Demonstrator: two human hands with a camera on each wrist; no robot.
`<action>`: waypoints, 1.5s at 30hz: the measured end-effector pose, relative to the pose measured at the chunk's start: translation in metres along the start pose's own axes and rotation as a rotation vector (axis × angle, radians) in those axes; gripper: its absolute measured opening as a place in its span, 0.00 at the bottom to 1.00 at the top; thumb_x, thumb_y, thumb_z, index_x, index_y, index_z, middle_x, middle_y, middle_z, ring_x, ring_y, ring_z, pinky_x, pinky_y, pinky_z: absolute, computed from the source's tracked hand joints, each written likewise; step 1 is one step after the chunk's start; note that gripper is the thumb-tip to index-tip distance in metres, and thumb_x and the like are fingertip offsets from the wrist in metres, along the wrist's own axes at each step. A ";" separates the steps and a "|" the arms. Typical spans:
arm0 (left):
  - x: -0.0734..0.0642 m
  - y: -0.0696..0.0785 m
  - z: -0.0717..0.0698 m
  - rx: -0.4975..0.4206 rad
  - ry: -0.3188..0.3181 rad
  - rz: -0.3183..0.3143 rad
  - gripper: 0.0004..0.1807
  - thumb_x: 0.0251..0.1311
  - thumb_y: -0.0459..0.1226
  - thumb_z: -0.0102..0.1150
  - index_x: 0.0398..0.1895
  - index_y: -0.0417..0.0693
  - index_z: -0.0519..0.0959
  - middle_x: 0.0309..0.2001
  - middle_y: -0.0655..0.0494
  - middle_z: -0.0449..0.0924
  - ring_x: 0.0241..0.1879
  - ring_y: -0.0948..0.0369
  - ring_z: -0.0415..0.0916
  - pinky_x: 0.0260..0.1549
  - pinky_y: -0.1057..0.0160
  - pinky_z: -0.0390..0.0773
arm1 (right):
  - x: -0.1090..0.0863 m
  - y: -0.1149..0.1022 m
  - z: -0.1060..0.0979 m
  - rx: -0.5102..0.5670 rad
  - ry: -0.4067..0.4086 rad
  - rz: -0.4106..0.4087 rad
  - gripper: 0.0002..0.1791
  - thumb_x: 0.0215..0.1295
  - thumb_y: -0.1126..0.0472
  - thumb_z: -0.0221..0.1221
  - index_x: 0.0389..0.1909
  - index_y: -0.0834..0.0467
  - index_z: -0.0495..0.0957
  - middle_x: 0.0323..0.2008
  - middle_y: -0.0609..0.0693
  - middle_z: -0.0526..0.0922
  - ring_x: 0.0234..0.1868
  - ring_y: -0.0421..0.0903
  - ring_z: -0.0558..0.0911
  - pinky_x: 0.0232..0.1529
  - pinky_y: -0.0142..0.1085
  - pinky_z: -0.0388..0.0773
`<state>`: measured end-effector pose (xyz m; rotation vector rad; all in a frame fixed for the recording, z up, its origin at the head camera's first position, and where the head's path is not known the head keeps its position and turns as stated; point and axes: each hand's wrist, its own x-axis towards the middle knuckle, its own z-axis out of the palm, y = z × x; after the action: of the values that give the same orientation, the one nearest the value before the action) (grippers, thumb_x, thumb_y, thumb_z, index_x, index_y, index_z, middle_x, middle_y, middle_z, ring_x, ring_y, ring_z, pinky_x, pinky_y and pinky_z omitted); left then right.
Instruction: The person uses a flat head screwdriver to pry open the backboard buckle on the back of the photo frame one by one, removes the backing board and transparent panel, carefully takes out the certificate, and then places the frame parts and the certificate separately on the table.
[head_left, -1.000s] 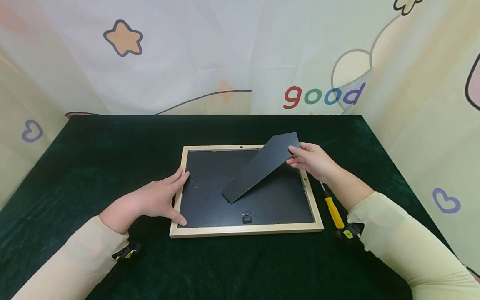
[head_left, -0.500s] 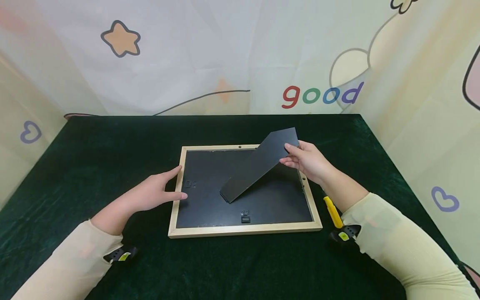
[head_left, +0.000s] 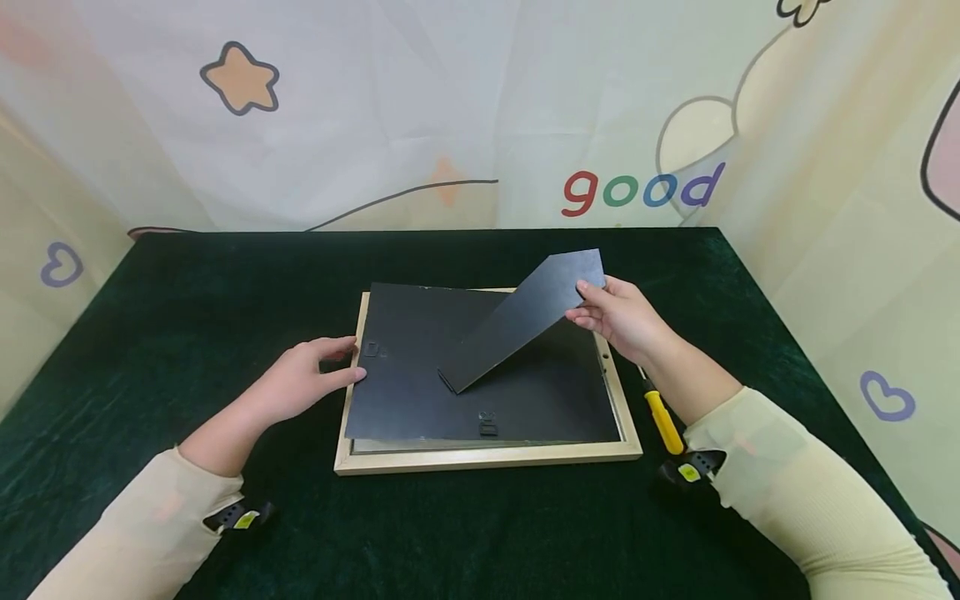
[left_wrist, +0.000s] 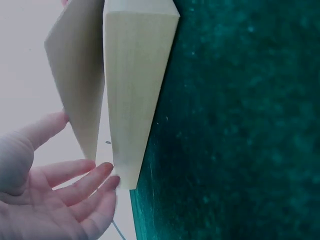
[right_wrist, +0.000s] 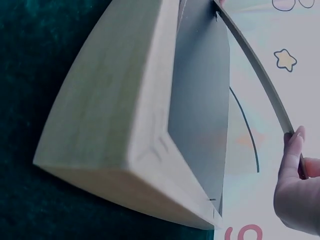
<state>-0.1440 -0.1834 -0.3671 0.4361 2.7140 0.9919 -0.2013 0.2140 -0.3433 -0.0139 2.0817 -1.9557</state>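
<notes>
A photo frame point(head_left: 487, 459) with a pale wood border lies face down on a dark cloth. Its black backing board point(head_left: 420, 321) sits tilted, raised out of the border along the left side and front. My right hand point(head_left: 626, 312) pinches the free end of the easel stand point(head_left: 525, 321), a black flap hinged to the board and swung up. At the left side, my left hand point(head_left: 296, 379) has its thumb and index fingertips at the board's edge. In the left wrist view, the board point(left_wrist: 80, 75) stands apart from the frame's side point(left_wrist: 135, 90), other fingertips near the frame's corner.
A yellow-handled screwdriver point(head_left: 664, 423) lies right of the frame, under the right forearm. Dark green cloth point(head_left: 480, 533) covers the table. A printed curtain point(head_left: 390, 108) hangs behind and at both sides.
The backing board has risen out of the frame at the left and front, leaving a gap. My right hand has lifted the easel stand slightly; my left thumb has moved up along the left side.
</notes>
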 end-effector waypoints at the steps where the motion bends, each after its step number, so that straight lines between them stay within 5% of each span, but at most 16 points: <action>1: 0.000 0.000 0.000 -0.021 0.010 0.005 0.29 0.62 0.42 0.57 0.62 0.33 0.67 0.55 0.38 0.73 0.51 0.46 0.72 0.47 0.48 0.74 | 0.000 -0.001 0.000 0.017 -0.003 -0.001 0.09 0.72 0.57 0.47 0.44 0.60 0.65 0.27 0.46 0.79 0.33 0.39 0.82 0.40 0.26 0.77; 5: 0.000 -0.001 0.000 -0.226 -0.003 -0.026 0.25 0.66 0.43 0.52 0.60 0.34 0.69 0.46 0.43 0.79 0.41 0.54 0.77 0.39 0.57 0.77 | -0.001 -0.003 0.000 0.060 0.000 -0.002 0.09 0.71 0.57 0.47 0.43 0.60 0.65 0.26 0.47 0.80 0.32 0.39 0.82 0.39 0.26 0.77; 11: 0.003 -0.006 0.003 -0.895 -0.180 -0.060 0.26 0.70 0.37 0.45 0.65 0.31 0.56 0.47 0.50 0.80 0.45 0.56 0.80 0.46 0.60 0.76 | -0.001 -0.002 0.000 0.125 0.012 0.018 0.09 0.71 0.57 0.49 0.41 0.60 0.65 0.26 0.47 0.79 0.30 0.39 0.82 0.38 0.25 0.77; 14: 0.001 -0.007 0.006 -1.076 -0.239 -0.012 0.23 0.71 0.33 0.42 0.65 0.32 0.56 0.47 0.52 0.81 0.47 0.56 0.79 0.47 0.58 0.74 | 0.000 0.000 0.000 0.115 0.009 0.042 0.10 0.71 0.58 0.49 0.45 0.59 0.64 0.27 0.48 0.79 0.31 0.39 0.82 0.38 0.25 0.77; 21: -0.012 -0.001 0.008 -1.157 -0.169 0.093 0.15 0.70 0.32 0.43 0.58 0.41 0.68 0.41 0.52 0.83 0.41 0.57 0.82 0.44 0.61 0.75 | 0.006 0.005 0.001 -0.170 0.018 0.044 0.31 0.70 0.58 0.51 0.66 0.66 0.50 0.40 0.56 0.74 0.31 0.39 0.81 0.41 0.29 0.78; 25: -0.021 0.005 0.008 -1.150 -0.138 0.088 0.17 0.70 0.35 0.44 0.60 0.43 0.67 0.42 0.54 0.83 0.42 0.58 0.81 0.45 0.61 0.75 | 0.006 0.002 0.000 -0.338 0.032 0.036 0.35 0.69 0.55 0.52 0.69 0.66 0.48 0.36 0.57 0.75 0.27 0.42 0.78 0.38 0.30 0.79; 35: -0.040 -0.002 0.006 -1.228 -0.095 0.147 0.17 0.72 0.30 0.36 0.60 0.44 0.68 0.48 0.53 0.81 0.47 0.58 0.79 0.45 0.61 0.75 | 0.002 0.011 -0.018 -0.629 0.012 0.026 0.25 0.71 0.56 0.48 0.63 0.67 0.63 0.35 0.59 0.75 0.28 0.46 0.77 0.39 0.34 0.79; 45: -0.054 -0.009 0.002 -1.362 -0.063 0.166 0.19 0.72 0.28 0.33 0.61 0.45 0.67 0.51 0.51 0.80 0.47 0.57 0.79 0.46 0.61 0.74 | 0.006 0.027 -0.020 -1.030 -0.172 0.025 0.32 0.67 0.62 0.54 0.67 0.69 0.55 0.27 0.52 0.78 0.25 0.43 0.77 0.31 0.33 0.76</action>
<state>-0.0953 -0.2080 -0.3689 0.3580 1.3775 2.3902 -0.2065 0.2345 -0.3704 -0.3408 2.6637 -0.6487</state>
